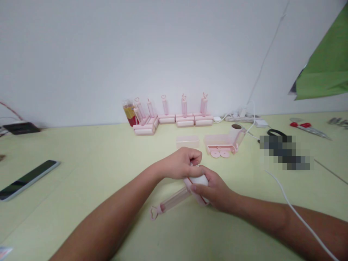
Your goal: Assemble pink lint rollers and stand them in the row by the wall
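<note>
A pink lint roller [174, 201] lies low over the pale green table [81, 159], its heart-tipped handle pointing toward the lower left. My right hand [213, 190] is closed around its white roll head. My left hand [182, 163] is curled in a fist just above the head, fingers pinched at the top of the roll; what they pinch is hidden.
Several finished pink rollers [174, 116] stand in a row by the wall, beside a small red-yellow bottle [129, 113]. Loose pink parts and a paper roll [224, 143] lie behind my hands. A phone [27, 179] lies left; a white cable [293, 210], power strip [241, 117] and scissors [307, 128] lie right.
</note>
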Tool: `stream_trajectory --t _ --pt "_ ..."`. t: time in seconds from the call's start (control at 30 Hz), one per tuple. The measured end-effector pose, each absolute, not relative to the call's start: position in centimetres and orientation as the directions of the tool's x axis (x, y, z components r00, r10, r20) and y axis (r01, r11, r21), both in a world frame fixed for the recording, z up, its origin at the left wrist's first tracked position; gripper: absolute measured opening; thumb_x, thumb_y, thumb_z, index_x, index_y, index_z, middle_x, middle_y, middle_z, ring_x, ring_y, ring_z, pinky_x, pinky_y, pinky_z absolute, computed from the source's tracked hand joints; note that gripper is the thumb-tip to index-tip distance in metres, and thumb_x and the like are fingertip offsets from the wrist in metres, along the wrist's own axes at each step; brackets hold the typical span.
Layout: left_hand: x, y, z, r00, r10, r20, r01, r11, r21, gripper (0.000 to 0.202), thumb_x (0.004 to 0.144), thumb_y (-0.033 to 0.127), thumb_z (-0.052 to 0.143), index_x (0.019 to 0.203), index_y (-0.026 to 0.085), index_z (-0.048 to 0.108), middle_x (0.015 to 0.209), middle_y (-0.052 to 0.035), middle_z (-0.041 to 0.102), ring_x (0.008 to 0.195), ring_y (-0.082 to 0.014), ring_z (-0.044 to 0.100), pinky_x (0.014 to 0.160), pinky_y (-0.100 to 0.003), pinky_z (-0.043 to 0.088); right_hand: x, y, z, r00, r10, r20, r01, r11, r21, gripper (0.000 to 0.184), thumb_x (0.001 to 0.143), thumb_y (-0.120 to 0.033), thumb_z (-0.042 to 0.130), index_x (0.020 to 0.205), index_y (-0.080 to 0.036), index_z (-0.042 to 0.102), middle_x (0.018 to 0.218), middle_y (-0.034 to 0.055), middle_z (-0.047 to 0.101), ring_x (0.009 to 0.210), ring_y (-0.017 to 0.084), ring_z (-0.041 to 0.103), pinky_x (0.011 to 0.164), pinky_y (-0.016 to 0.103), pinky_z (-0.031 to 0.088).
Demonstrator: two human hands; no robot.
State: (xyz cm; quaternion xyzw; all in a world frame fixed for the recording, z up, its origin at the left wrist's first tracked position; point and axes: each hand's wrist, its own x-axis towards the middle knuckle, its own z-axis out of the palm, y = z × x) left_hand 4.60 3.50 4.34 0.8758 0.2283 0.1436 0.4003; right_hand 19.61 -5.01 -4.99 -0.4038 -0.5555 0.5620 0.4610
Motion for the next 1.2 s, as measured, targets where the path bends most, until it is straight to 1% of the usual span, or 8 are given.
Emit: stream_trajectory --t 0.37,0.57,0.7,0.8,0.93,1.03,1.1,1.2 --pt "4.5 4.4 3.5 0.782 0.623 -0.021 0.363 -0.427 0.829 0.048 0.067 0.047 0.076 0.063 0.019 0.037 0.058 0.0068 0.030 0.054 -0.0074 0.025 0.047 -0.021 0.018 19.8 -4.6 -5.0 -0.177 0.979 0.101 0.096 0.120 -0.988 0.042 0.080 -0.045 0.069 0.110 -0.018 0.058 0.090 0.0026 0.064 0.075 0.018 0.056 0.066 0.029 0.045" --pt "3.8 4.3 2.2 0.735 0.665 -0.130 0.340 -0.195 0.920 0.053 0.066 0.056 0.076 0.067 0.019 0.039 0.056 0.0084 0.033 0.049 -0.0060 0.026 0.043 -0.019 0.017 19.7 -4.8 -4.7 -0.139 0.978 0.152 0.077 0.164 -0.983 0.039 0.080 -0.043 0.068 0.108 -0.018 0.058 0.082 -0.0002 0.060 0.070 0.015 0.051 0.062 0.027 0.042" --pt "3.1 3.8 0.5 0.663 0.733 -0.153 0.270 -0.044 0.962 0.055 0.071 0.062 0.070 0.066 0.019 0.036 0.052 0.0090 0.035 0.046 -0.0052 0.026 0.043 -0.019 0.018 20.3 -3.8 -5.1 0.001 0.985 0.174 0.074 0.174 -0.982 0.033 0.081 -0.041 0.066 0.104 -0.019 0.056 0.076 -0.0024 0.055 0.063 0.014 0.047 0.057 0.025 0.042" --pt "3.0 3.7 -0.8 0.598 0.777 -0.197 0.288 0.021 0.957 0.054 0.071 0.063 0.069 0.066 0.020 0.036 0.050 0.0079 0.040 0.043 -0.0055 0.029 0.042 -0.018 0.020 20.9 -2.7 -5.6 0.103 0.984 0.148 0.038 0.145 -0.989 0.036 0.080 -0.046 0.067 0.103 -0.022 0.054 0.073 -0.0031 0.052 0.059 0.014 0.047 0.051 0.025 0.044" --pt "2.6 3.8 -1.6 0.575 0.784 -0.232 0.427 -0.046 0.903 0.047 0.077 0.061 0.063 0.070 0.020 0.041 0.050 0.0084 0.038 0.041 -0.0069 0.035 0.042 -0.019 0.023 21.6 -1.9 -5.7 0.095 0.985 0.144 0.084 0.136 -0.987 0.042 0.078 -0.049 0.069 0.108 -0.023 0.056 0.073 -0.0024 0.052 0.057 0.014 0.047 0.046 0.025 0.045" --pt "1.9 3.8 -1.5 0.621 0.750 -0.230 0.515 -0.168 0.841 0.043 0.079 0.058 0.062 0.071 0.019 0.045 0.053 0.0072 0.041 0.043 -0.0075 0.037 0.042 -0.019 0.024 22.0 -1.8 -5.5 0.028 0.971 0.236 0.228 0.224 -0.948 0.051 0.078 -0.044 0.071 0.122 -0.021 0.057 0.095 0.0042 0.064 0.079 0.021 0.059 0.068 0.032 0.052" --pt "1.3 3.9 -1.3 0.653 0.733 -0.192 0.549 -0.284 0.786 0.041 0.078 0.055 0.064 0.071 0.017 0.050 0.057 0.0050 0.047 0.048 -0.0078 0.040 0.044 -0.019 0.025 22.3 -1.8 -5.6 -0.013 0.958 0.288 0.318 0.277 -0.907 0.055 0.076 -0.038 0.072 0.127 -0.021 0.057 0.114 0.0070 0.065 0.099 0.026 0.060 0.087 0.037 0.049" --pt "0.6 4.2 -1.1 0.648 0.748 -0.142 0.591 -0.377 0.713 0.037 0.078 0.051 0.065 0.079 0.015 0.060 0.065 0.0019 0.055 0.056 -0.0096 0.046 0.048 -0.020 0.031 22.7 -1.6 -5.7 -0.055 0.954 0.296 0.399 0.293 -0.869 0.052 0.075 -0.035 0.072 0.124 -0.021 0.061 0.119 0.0074 0.066 0.104 0.027 0.060 0.092 0.039 0.046"
